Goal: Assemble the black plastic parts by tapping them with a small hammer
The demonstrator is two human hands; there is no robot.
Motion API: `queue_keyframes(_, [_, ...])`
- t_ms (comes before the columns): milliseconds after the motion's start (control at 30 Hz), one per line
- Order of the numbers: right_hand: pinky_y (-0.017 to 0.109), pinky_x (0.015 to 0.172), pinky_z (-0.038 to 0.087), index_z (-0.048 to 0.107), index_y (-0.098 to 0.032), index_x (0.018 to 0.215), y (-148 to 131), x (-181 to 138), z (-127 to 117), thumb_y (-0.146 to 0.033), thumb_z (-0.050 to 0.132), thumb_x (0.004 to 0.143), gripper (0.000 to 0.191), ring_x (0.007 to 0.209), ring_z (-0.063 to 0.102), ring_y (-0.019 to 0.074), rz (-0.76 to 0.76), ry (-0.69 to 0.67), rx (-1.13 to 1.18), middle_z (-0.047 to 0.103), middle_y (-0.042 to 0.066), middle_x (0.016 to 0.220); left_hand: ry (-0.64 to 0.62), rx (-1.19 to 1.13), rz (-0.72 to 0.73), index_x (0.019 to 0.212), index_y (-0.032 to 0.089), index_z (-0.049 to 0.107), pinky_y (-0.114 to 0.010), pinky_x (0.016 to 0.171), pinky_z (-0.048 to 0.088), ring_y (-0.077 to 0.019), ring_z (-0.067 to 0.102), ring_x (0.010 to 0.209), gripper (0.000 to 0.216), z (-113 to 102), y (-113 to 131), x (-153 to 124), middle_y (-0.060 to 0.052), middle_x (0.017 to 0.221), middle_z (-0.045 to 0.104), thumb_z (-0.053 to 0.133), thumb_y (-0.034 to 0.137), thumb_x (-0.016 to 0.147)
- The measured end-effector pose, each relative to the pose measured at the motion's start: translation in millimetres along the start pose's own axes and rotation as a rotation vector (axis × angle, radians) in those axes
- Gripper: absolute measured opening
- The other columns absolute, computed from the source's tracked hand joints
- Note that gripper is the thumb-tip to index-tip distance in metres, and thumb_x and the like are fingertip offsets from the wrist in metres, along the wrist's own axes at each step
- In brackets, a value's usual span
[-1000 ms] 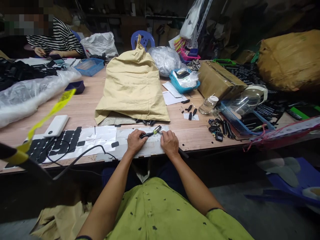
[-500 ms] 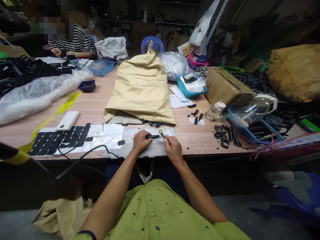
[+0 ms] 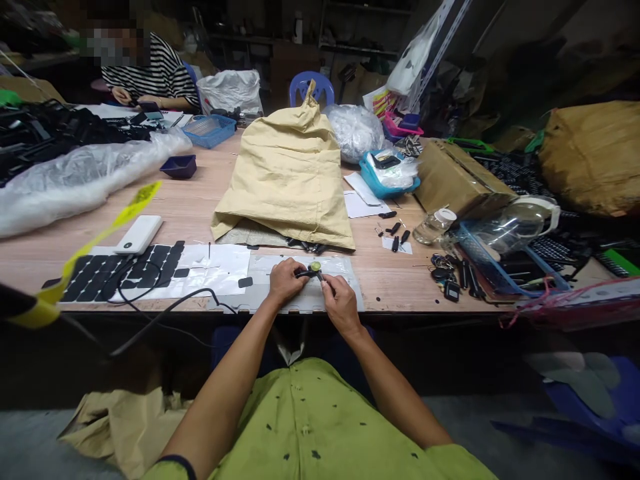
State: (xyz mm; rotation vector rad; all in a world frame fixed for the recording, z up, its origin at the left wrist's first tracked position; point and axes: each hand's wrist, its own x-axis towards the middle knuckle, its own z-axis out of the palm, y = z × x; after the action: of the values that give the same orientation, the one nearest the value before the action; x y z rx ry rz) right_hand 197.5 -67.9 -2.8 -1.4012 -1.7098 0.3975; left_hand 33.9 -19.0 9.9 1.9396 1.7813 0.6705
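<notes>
My left hand (image 3: pixel 287 283) is closed on a small, slim black part (image 3: pixel 303 274), pinched over the grey board (image 3: pixel 265 305) at the table's front edge. In my right hand (image 3: pixel 342 301) is a small hammer-like tool (image 3: pixel 315 267) with a metal shaft and a round yellow-green head. Its head is over the end of the black part; whether they touch I cannot tell. Left of the board lies a white sheet (image 3: pixel 235 260) beside rows of black adhesive pads (image 3: pixel 95 277). A beige cloth sack (image 3: pixel 290 180) stands behind the board, with black parts (image 3: pixel 313 248) showing under its edge.
A white power bank (image 3: pixel 139 235) with a black cable sits at left, near a yellow strap (image 3: pixel 107 233). At right are key fobs (image 3: pixel 451 289), a jar (image 3: pixel 434 227), a blue basket (image 3: pixel 510 273) and a cardboard box (image 3: pixel 457 180). A person in stripes (image 3: pixel 170 77) sits across the table.
The tool's round head has moved left and slightly down, from beside the black part to over its end. My right hand has shifted left with it; the view has turned slightly.
</notes>
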Motion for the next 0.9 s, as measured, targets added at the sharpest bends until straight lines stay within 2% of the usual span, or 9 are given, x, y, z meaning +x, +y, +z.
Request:
queue_keyframes(200, [0.03,0.078,0.053,0.074,-0.023,0.102,1,0,9,-0.025,0.05,0.092,0.027,0.083,0.066,0.0192,-0.017,-0.096,-0.002,0.07,0.005,0.088,-0.013,0.014,-0.007,0.091,0.026,0.076,-0.036,0.085,0.047,-0.024,0.066,0.097,0.017,0,1,-1,-0.003,0.093,0.071,0.072,0.022,0.075])
queue_keyframes(300, [0.03,0.078,0.052,0.074,-0.022,0.103,11,6,3,-0.026,0.048,0.093,0.028,0.084,0.065,0.0191,0.009,-0.043,-0.079,0.07,0.006,0.09,-0.012,-0.005,-0.01,0.089,0.026,0.076,-0.036,0.087,0.047,-0.0233,0.065,0.095,0.016,0,2,-1,-0.002,0.093,0.071,0.073,0.023,0.074])
queue_keyframes(433, [0.03,0.077,0.049,0.073,-0.022,0.105,32,18,-10,-0.025,0.047,0.093,0.029,0.087,0.062,0.0201,0.04,0.068,-0.29,0.069,0.007,0.094,-0.015,-0.018,-0.024,0.088,0.025,0.076,-0.036,0.086,0.047,-0.0229,0.065,0.093,0.014,0,1,0,-0.002,0.091,0.07,0.073,0.023,0.074])
queue_keyframes(567, [0.029,0.073,0.043,0.072,-0.022,0.1,47,22,-15,-0.021,0.051,0.091,0.024,0.082,0.056,0.0204,0.014,0.083,-0.493,0.065,0.006,0.087,-0.013,-0.044,-0.02,0.087,0.025,0.076,-0.034,0.084,0.047,-0.0221,0.064,0.091,0.013,2,-2,-1,-0.001,0.09,0.069,0.073,0.024,0.075])
queue_keyframes(800, [0.031,0.07,0.036,0.068,-0.021,0.099,42,17,-8,-0.018,0.05,0.09,0.021,0.084,0.05,0.0223,-0.035,0.082,-0.657,0.06,0.007,0.088,0.052,-0.165,-0.037,0.089,0.024,0.073,-0.032,0.083,0.048,-0.0208,0.064,0.09,0.011,0,-5,5,-0.002,0.093,0.069,0.063,0.029,0.086])
queue_keyframes(900, [0.031,0.069,0.035,0.068,-0.021,0.1,39,19,-8,-0.019,0.05,0.09,0.021,0.085,0.049,0.0226,-0.029,0.065,-0.673,0.059,0.008,0.089,0.102,-0.324,-0.075,0.094,0.022,0.069,-0.03,0.079,0.049,-0.0182,0.063,0.083,0.02,-7,-3,-6,-0.002,0.09,0.069,0.052,0.033,0.092])
